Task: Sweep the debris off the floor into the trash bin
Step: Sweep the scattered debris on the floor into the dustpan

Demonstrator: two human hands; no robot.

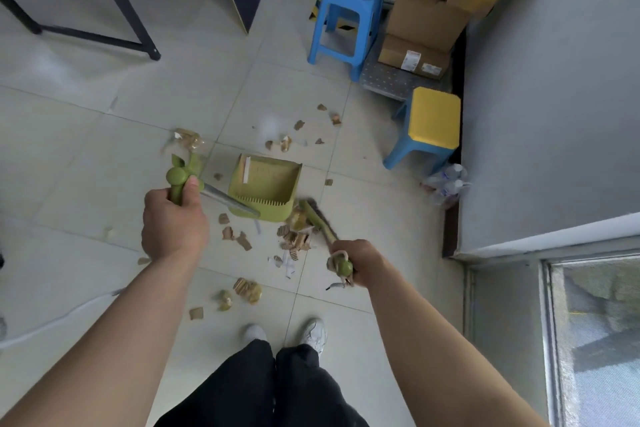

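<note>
A green dustpan point(265, 184) stands on the tiled floor ahead of me, and a white paper strip lies inside it. My left hand point(173, 222) is closed around the green top of its long handle. In my right hand point(360, 263) is the green handle of a broom, whose dark bristle head point(313, 210) rests just right of the dustpan. Brown cardboard scraps point(294, 241) and white paper bits are piled in front of the bristles. More debris point(247, 289) is scattered near my feet and beyond the dustpan point(285, 142). No trash bin is visible.
A yellow-topped blue stool point(433, 121) stands at the right by the grey wall. A blue stool point(349, 10) carrying a water bottle and stacked cardboard boxes point(426, 21) are at the back. Black table legs point(114, 28) stand at the back left. Plastic bottles point(448, 184) lie by the wall.
</note>
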